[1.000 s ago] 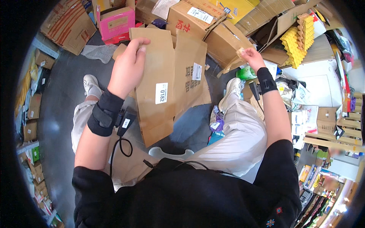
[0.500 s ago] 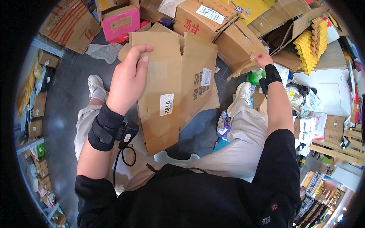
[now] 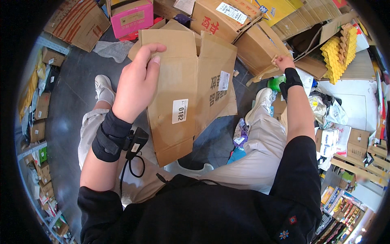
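**Brown carton upright between our legs on a dark floor**

Under us lies a dark grey floor (image 3: pixel 65 130), glossy in places, in a room crowded with packaging. Along our left side runs a shelving unit (image 3: pixel 34 148) loaded with small boxes; to our right are a white panel (image 3: pixel 345 101) and pale wooden slats (image 3: pixel 361 168).

The brown carton (image 3: pixel 172 83) is in front of us, between our white shoes (image 3: pixel 260 103), its folded panels tilted and hiding the floor behind. Our left grip (image 3: pixel 136 83) overlaps its left edge, thumb and forefinger spread; the other fingers are hidden, so we cannot tell whether it holds the cardboard. Our right grip (image 3: pixel 285 64) has its fingertips pressed together, pinching a tan strip (image 3: pixel 266 74) near a long brown box (image 3: pixel 258 44).

Beyond the carton, a heap blocks the way: a red-printed box (image 3: pixel 209 25), a pink box (image 3: pixel 132 20) and yellow egg-crate trays (image 3: pixel 333 61). A grey mesh sheet (image 3: pixel 115 49) lies on the floor to the left. By our right shoe sit a green plastic item (image 3: pixel 276 84) and a purple packet (image 3: pixel 240 134), with plastic bags (image 3: pixel 325 107) farther right.
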`<state>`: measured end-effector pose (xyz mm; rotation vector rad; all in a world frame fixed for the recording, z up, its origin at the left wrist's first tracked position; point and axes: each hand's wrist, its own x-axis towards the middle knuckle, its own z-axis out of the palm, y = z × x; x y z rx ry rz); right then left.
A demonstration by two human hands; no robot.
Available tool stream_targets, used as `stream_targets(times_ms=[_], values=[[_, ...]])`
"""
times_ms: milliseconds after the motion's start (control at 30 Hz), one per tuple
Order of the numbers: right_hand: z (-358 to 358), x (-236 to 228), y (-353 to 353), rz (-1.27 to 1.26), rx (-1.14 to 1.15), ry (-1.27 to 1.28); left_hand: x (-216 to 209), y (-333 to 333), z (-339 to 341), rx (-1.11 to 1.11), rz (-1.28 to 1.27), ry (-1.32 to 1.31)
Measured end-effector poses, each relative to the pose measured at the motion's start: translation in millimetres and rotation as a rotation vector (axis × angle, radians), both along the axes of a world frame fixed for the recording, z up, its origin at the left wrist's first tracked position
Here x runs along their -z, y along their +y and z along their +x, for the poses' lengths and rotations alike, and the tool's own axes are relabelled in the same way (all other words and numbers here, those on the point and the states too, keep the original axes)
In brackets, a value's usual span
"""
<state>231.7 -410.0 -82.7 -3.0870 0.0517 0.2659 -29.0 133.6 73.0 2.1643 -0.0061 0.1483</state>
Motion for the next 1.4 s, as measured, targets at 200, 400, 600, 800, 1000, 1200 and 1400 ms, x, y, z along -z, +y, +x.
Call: stream_targets(times_ms=[200, 400, 600, 800, 1000, 1200, 1400], values=[[-1, -5, 4, -0.046, 0.073, -0.040, 3, 1, -1, -0.004, 0.005, -0.012], [-5, -19, 19, -0.077, 0.125, -0.041, 0, 1, -3, -0.014, 0.033, -0.012], [0, -23, -2, -0.092, 0.192, -0.020, 0, -3, 3, -0.002, 0.022, 0.014], [-32, -48, 64, -0.251, 0.401, -0.199, 1, 1, -1, -0.018, 0.042, -0.008], [-6, 14, -28, 0.353, 0.308, -0.186, 6, -1, 2, -0.028, 0.029, -0.061], [-6, 52, -50, 0.398, 0.386, -0.388, 3, -3, 2, -0.018, 0.028, -0.024], [-8, 63, -48, 0.424, 0.405, -0.462, 9, -3, 2, -0.037, 0.024, -0.101]])
